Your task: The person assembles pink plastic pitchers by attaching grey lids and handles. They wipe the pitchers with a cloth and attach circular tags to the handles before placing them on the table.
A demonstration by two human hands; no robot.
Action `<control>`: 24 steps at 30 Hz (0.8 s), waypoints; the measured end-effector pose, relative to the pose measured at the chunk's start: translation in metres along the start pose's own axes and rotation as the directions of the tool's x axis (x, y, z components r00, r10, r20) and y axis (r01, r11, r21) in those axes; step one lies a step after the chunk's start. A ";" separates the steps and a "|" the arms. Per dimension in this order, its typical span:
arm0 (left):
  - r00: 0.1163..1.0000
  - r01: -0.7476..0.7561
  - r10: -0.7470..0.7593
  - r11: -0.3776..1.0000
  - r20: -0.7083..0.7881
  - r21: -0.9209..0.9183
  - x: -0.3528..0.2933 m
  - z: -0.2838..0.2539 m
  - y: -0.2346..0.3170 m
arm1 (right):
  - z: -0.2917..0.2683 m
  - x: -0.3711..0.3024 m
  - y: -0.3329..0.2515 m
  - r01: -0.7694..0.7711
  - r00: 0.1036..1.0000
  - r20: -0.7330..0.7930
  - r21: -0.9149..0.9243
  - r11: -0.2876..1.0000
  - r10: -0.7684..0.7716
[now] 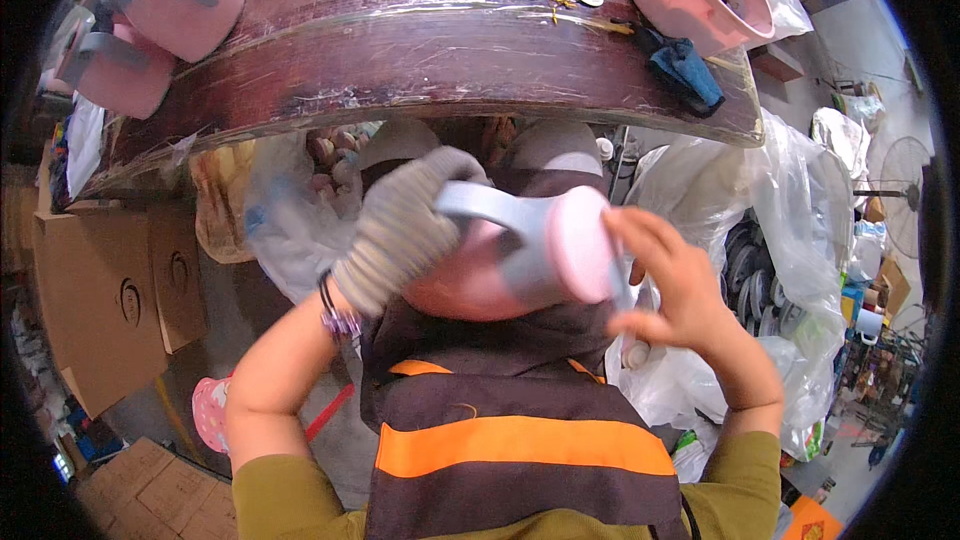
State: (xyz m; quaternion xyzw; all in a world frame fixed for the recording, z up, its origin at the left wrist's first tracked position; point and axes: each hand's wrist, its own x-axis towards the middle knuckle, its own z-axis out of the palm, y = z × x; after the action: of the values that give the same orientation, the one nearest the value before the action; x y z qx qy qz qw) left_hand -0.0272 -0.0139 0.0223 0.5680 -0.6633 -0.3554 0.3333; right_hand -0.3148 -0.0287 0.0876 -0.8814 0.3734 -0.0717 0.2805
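1. the pink-and-grey handled jug lies on its side across the seated person's lap, its pink round cap toward the right.
2. the left hand, in a striped knit glove, is curled over the jug beside its grey handle, steadying it.
3. the bare right hand is half open, fingers and thumb spread around the cap end; i cannot tell whether it grips anything.
4. this piece looks mostly assembled, handle and cap both in place; whatever handling it is getting seems unfinished. similar jugs stand on the table, perhaps done or waiting.
5. motion blur smears the cap and a greyish strip by the right fingers; the left fingertips are hidden, and the table jugs are partly cut off.
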 end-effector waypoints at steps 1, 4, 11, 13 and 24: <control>1.000 0.013 -0.009 0.987 0.025 -0.160 0.007 -0.007 -0.012 | -0.008 -0.001 -0.006 0.104 0.992 0.069 -0.010 0.994 -0.103; 0.983 0.058 0.027 0.894 0.183 -0.444 0.022 0.000 -0.022 | -0.013 0.012 -0.021 0.451 0.885 -0.042 -0.174 0.876 -0.464; 0.946 -0.033 0.129 0.951 0.298 -0.307 0.029 0.022 -0.001 | 0.017 0.034 -0.041 0.728 0.685 -0.056 0.084 0.680 -0.727; 0.985 -0.028 0.034 0.999 0.171 -0.033 0.018 0.006 0.004 | 0.019 0.041 -0.026 0.678 0.734 -0.149 0.111 0.727 -0.662; 0.928 0.248 -0.134 0.919 0.349 -0.307 -0.023 -0.018 0.073 | 0.040 0.060 0.037 -0.036 0.999 0.025 0.681 0.731 0.026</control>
State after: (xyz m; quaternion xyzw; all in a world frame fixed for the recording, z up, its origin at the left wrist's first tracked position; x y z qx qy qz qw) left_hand -0.0469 0.0142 0.0927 0.4978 -0.5764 -0.5851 0.2786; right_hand -0.2818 -0.0735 0.0286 -0.7114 0.3339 -0.1928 0.5876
